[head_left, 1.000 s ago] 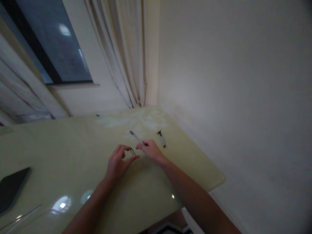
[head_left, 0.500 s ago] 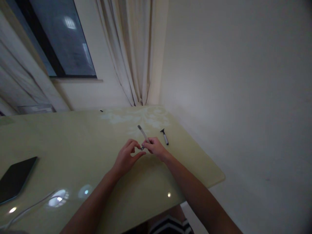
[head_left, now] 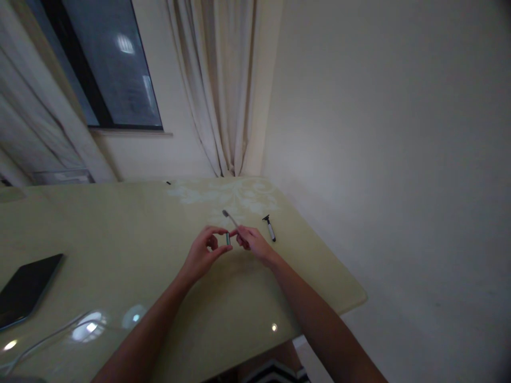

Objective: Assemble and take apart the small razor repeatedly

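Observation:
Between the thumb and index fingertip of my left hand (head_left: pixel 205 249) is a small narrow piece with a green strip (head_left: pixel 228 238), held upright by its ends. It looks like a razor cartridge but is too small to be sure. My right hand (head_left: pixel 252 242) is closed around a toothbrush (head_left: pixel 230 217), whose dark-bristled head points up and to the left. A fingertip of that hand is close to the small piece; whether it touches I cannot tell. Just right of my right hand, a razor (head_left: pixel 271 230) with a black head and grey handle lies on the table.
A dark tablet-like slab (head_left: pixel 27 290) lies at the left of the glossy pale table (head_left: pixel 120 234). A white cable (head_left: pixel 51 336) runs across the near left. Near the back edge sits a tiny black object (head_left: pixel 168 183). A wall and curtains border the table.
My left fingers have closed on the small piece, and its green strip now shows. My right hand has turned the toothbrush to point further left. The view has shifted slightly.

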A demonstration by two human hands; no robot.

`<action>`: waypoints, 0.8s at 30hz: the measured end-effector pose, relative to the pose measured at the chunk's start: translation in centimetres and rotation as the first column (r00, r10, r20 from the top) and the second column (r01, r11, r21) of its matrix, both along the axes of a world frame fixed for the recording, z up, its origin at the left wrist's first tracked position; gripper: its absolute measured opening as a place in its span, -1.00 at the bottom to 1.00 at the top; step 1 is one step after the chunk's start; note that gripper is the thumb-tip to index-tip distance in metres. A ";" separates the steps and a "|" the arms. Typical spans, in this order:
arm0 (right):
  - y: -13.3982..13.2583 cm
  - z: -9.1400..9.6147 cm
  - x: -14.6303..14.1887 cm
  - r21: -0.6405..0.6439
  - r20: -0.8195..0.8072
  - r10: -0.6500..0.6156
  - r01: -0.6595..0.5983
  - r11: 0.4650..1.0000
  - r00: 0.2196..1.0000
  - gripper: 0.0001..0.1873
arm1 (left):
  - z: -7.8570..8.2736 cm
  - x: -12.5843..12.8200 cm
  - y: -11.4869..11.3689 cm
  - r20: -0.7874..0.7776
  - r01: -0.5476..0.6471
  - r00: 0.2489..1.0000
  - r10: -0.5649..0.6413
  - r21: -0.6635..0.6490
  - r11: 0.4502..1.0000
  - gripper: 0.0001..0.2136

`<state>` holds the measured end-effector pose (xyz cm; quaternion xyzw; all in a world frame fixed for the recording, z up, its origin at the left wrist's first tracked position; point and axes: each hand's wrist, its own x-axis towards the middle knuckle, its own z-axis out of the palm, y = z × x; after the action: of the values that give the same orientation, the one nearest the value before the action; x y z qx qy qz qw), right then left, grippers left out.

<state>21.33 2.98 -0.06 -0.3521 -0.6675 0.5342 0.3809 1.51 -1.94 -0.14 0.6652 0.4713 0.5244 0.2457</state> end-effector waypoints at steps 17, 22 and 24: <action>1.1 -0.8 1.2 0.306 0.222 -0.041 -0.029 0.952 0.974 -0.48 | 0.8 -2.4 0.5 0.053 -0.118 0.991 0.119 -0.026 0.993 -0.65; 1.3 -1.0 1.3 0.307 0.221 -0.037 -0.034 0.951 0.975 -0.48 | 0.6 -2.3 0.5 0.059 -0.118 0.991 0.121 -0.038 0.992 -0.66; 1.4 -1.0 1.4 0.300 0.210 -0.049 -0.017 0.954 0.977 -0.48 | 0.4 -2.2 0.5 0.053 -0.121 0.991 0.123 -0.036 0.992 -0.67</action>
<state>22.69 4.37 -1.02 -0.3513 -0.7752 0.3824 0.3598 -0.72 -1.43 0.29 0.6161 0.5128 0.5489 0.2369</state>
